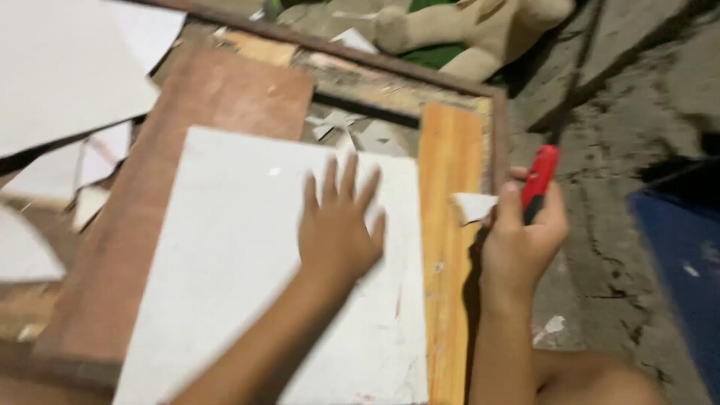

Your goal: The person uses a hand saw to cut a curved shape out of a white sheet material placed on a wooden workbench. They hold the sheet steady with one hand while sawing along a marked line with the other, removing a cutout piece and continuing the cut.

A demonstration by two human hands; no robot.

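Note:
My left hand (339,225) lies flat with fingers spread on a large white sheet (247,285) that rests on a wooden board. My right hand (521,240) is closed around a red-handled tool (540,180), held upright at the right edge of the board. A small white scrap (472,206) sticks out beside that hand, next to the thumb. The tool's lower part is hidden in the fist.
A yellow wood strip (450,225) runs along the board's right side. A reddish-brown panel (187,150) lies under the sheet. More white sheets (60,75) sit at upper left. Rough concrete floor (622,97) is on the right, with a blue object (682,262) at the far right.

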